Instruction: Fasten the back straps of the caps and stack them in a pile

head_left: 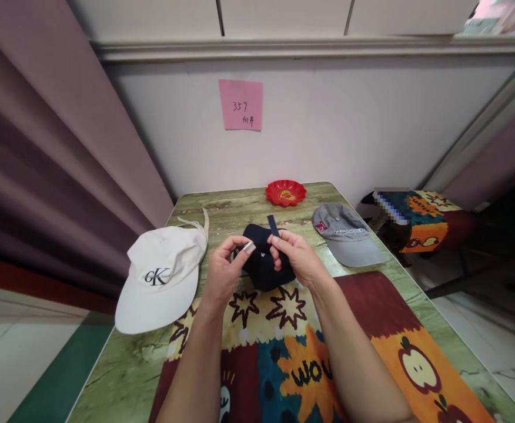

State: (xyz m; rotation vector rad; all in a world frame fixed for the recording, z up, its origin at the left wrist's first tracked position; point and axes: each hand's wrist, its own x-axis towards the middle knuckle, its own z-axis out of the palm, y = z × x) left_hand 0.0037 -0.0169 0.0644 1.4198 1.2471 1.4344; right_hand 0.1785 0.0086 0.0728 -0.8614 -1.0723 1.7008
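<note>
Nearby, a white cap (pixel 163 264) flanks the dark cap (pixel 265 271).

Two bare forearms, the left (pixel 193 364) and the right (pixel 357 346), stretch forward and converge on a dark cap (pixel 264 276). At the cap's left edge, the left hand (pixel 226 267) brings thumb and forefinger together, thumbnail gleaming. Over its right side, the right hand (pixel 295 252) pinches thumb against forefinger, other fingers curled beneath. Both uncovered wrists angle inward toward the cap, well apart from each other.
</note>
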